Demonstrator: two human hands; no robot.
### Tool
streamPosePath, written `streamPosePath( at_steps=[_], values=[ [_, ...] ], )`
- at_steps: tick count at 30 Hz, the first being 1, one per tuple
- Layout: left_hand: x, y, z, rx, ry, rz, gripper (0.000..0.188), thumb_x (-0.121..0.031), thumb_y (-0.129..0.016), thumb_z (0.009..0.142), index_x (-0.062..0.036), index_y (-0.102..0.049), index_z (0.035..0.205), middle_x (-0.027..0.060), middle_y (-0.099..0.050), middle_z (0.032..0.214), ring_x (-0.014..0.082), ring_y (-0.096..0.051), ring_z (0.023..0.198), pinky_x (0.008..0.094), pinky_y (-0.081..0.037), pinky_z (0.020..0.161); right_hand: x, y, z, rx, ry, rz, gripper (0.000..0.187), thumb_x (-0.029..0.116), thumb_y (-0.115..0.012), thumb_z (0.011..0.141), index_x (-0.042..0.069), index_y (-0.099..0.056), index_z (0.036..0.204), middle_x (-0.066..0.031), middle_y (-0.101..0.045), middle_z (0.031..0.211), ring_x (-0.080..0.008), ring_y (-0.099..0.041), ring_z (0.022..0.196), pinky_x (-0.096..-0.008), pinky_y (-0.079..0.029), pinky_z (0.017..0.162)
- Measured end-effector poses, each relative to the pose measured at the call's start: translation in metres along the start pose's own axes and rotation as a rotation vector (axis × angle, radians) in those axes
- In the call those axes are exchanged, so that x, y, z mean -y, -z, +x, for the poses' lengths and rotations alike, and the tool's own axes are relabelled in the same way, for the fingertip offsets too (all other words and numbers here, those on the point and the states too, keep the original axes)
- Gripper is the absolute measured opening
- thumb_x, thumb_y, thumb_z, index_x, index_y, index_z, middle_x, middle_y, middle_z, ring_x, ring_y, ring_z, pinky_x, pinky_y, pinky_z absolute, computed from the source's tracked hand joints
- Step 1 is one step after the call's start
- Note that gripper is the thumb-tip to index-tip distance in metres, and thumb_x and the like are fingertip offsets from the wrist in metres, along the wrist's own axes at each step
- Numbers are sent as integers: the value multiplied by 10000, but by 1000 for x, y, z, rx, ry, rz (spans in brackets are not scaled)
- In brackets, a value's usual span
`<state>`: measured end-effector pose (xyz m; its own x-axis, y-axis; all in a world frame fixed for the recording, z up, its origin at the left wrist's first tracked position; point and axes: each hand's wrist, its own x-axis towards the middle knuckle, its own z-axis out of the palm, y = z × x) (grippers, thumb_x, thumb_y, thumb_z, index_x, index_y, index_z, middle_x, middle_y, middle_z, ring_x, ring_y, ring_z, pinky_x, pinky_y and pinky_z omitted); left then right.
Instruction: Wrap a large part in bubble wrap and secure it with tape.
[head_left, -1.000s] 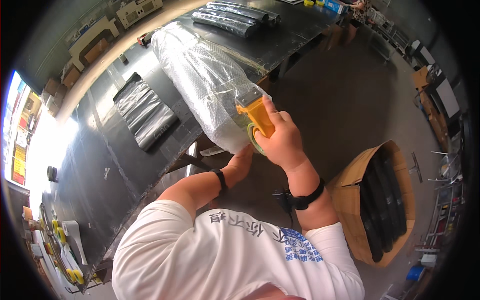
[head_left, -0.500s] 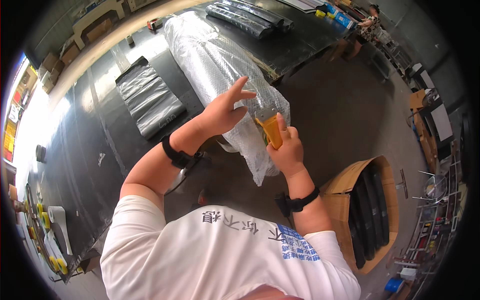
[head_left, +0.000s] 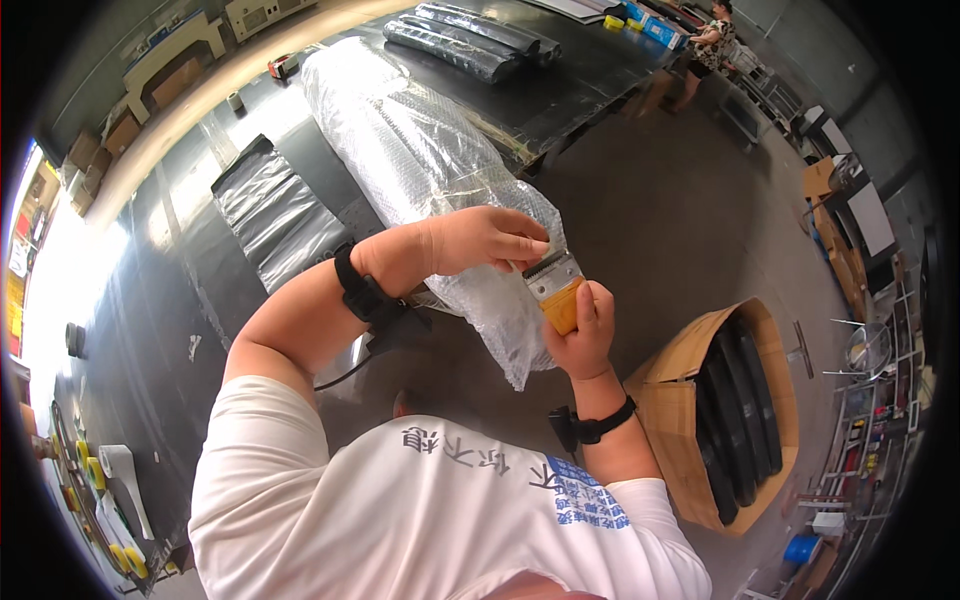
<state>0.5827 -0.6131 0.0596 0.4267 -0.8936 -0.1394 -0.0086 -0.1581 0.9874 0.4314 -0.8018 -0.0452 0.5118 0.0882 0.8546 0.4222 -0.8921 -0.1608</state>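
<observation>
In my right hand [head_left: 583, 343] is a hand-held tape dispenser [head_left: 557, 295], orange-yellow with a metal head and a toothed edge. My left hand [head_left: 482, 240] reaches across to that edge, its fingers pinched together; whatever is between them is too small to make out. Below both hands lies a long bundle in clear bubble wrap [head_left: 400, 130], stretched over the dark table [head_left: 150, 270] with its loose near end hanging past the edge. A folded sheet of black plastic [head_left: 283, 215] lies flat to the left of the bundle.
Black rolls [head_left: 465, 48] lie at the table's far side. An open cardboard box [head_left: 665, 410] with long black pieces stands at my right. Tape rolls [head_left: 95, 473] sit at the lower left. Another person [head_left: 708, 50] stands at the far right, by racks.
My left hand has come right and down to the dispenser's toothed edge, and its spread fingers have closed. The dispenser has shifted slightly right and down in my right hand.
</observation>
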Motion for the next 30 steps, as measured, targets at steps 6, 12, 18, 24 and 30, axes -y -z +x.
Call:
streamPosePath(
  at_steps=[6, 12, 18, 24, 30],
  values=[
    [8, -18, -3, -35, -121, -6, 334, -103, -673, 889, 40, -586, 1179, 91, -663, 1089, 138, -617, 1013, 275, -492, 897, -7, 6, 0, -72, 112, 35, 860, 99, -746, 729, 194, -324, 1472, -164, -533, 1102, -327, -584, 896, -381, -514, 718],
    [4, -19, -3, -106, -107, 8, 298, -90, -622, 914, 30, -587, 1185, 58, -666, 950, 110, -616, 845, 237, -494, 768, -2, 8, 7, -8, 90, 71, 835, 97, -747, 714, 204, -366, 1450, -155, -541, 1092, -321, -596, 881, -382, -520, 708],
    [-14, 8, 13, -320, -77, 718, 253, -37, -666, 818, -61, -604, 1062, 96, -674, 853, 212, -664, 801, 321, -515, 710, 8, 10, 33, 173, -45, 48, 801, 91, -723, 694, 200, -436, 1433, -148, -539, 1036, -327, -607, 826, -408, -534, 720],
    [29, 76, 29, -511, 42, 1344, 179, -101, -507, 883, -134, -613, 1024, 139, -657, 917, 340, -588, 1020, 428, -492, 845, 21, 36, 12, 576, -444, -4, 839, 101, -721, 689, 274, -419, 1452, -146, -521, 954, -348, -602, 755, -428, -544, 731],
    [34, 71, 27, -546, 234, 1471, 223, -253, -523, 938, -204, -635, 1125, 80, -512, 1318, 267, -436, 1269, 447, -414, 996, 9, 6, -43, 391, -430, 62, 872, 83, -729, 676, 291, -398, 1455, -116, -527, 956, -322, -606, 829, -409, -546, 739]
  ],
)
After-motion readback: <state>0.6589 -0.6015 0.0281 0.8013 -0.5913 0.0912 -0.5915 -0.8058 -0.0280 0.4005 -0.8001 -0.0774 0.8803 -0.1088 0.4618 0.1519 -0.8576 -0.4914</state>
